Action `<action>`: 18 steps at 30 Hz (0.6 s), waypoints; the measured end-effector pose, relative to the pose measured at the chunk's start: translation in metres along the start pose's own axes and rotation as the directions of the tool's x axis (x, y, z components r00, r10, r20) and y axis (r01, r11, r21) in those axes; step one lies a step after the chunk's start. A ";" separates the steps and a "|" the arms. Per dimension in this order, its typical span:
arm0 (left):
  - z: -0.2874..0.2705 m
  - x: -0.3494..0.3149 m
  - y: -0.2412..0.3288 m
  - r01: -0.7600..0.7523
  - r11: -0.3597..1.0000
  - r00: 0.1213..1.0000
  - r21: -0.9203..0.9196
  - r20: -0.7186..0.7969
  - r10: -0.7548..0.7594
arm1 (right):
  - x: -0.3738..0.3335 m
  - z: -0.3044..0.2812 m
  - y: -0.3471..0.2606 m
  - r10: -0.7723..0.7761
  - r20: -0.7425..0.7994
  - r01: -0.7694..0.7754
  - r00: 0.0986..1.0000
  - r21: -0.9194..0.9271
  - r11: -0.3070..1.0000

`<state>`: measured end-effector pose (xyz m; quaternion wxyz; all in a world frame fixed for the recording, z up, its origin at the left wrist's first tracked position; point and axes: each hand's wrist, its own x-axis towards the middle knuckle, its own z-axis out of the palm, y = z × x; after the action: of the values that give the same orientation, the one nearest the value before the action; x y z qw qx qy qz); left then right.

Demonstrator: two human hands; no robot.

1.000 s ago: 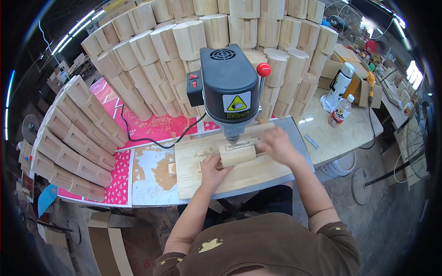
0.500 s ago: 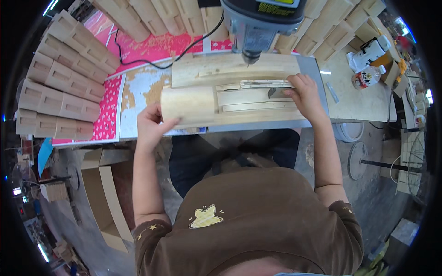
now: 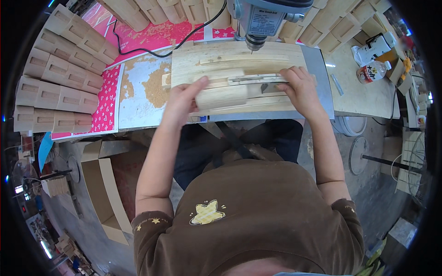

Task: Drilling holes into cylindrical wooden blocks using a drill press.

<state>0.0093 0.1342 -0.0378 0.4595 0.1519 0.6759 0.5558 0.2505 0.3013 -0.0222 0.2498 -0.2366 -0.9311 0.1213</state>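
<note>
My left hand (image 3: 184, 99) grips the left end of a pale wooden block (image 3: 221, 97) with a rounded top, fingers and thumb around it. The block lies in a wooden jig (image 3: 271, 100) with long side rails, slightly blurred by motion. My right hand (image 3: 299, 89) is closed at the jig's right part, its thumb against a small grey metal plate (image 3: 270, 87) and its fingers over the back rail (image 3: 255, 79). Above the jig hangs the chuck of a bench drill (image 3: 255, 42) with a thin bit, apart from the wood.
Rows of similar wooden blocks with rectangular recesses (image 3: 64, 69) stand at the left and back. A black cable (image 3: 152, 53) crosses the bench behind. At the right are a plastic bottle (image 3: 373, 72) and a small pale blue strip (image 3: 337, 84). Sawdust (image 3: 156, 87) lies left of the jig.
My left hand has moved right, sliding the wooden block further into the jig toward the metal plate. My right hand has stayed nearly in place at the jig.
</note>
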 end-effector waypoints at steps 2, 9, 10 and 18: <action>0.020 0.001 -0.005 -0.052 0.995 0.997 -0.081 0.051 0.056 | 0.002 0.005 -0.002 -0.002 -0.016 0.003 1.000 0.021 1.000; 0.050 0.009 -0.050 -0.617 0.774 0.783 0.143 0.009 0.622 | 0.006 0.006 0.017 -0.002 -0.059 0.003 0.998 0.009 1.000; 0.053 0.009 -0.050 -0.780 0.529 0.584 0.334 0.084 0.808 | 0.007 0.005 0.023 0.012 -0.061 -0.014 0.998 -0.018 1.000; 0.046 0.036 -0.054 -0.597 0.294 0.540 0.746 0.103 0.836 | 0.035 0.029 0.022 0.067 -0.067 -0.072 0.995 -0.065 0.995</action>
<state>0.0427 0.1705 -0.1002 -0.0529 0.5164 0.7490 0.4117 0.2168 0.3351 -0.0403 0.2673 -0.2812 -0.9172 0.0906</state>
